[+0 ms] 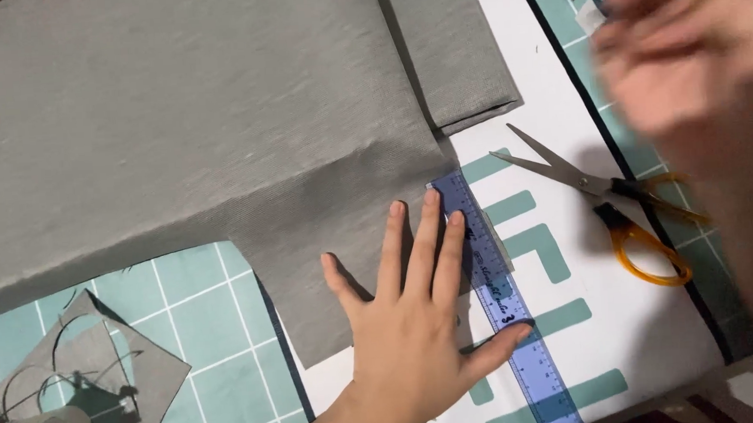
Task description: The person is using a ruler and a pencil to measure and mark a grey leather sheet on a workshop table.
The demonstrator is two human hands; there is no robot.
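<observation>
While my left hand (417, 321) lies flat with its fingers spread, it presses the blue ruler (506, 308) and the edge of the grey cloth (184, 136) onto the cutting mat (201, 306); the thumb crosses the ruler. Cloth scraps (93, 372) sit at the near left. Beyond the ruler, scissors (608, 199) with orange handles lie open on the mat. My right hand (685, 41) hovers far right, blurred; I cannot tell its grip.

Grey fabric (183, 119); translucent blue ruler (502, 304); orange-handled scissors (616, 199); teal-gridded mat (193, 307).
</observation>
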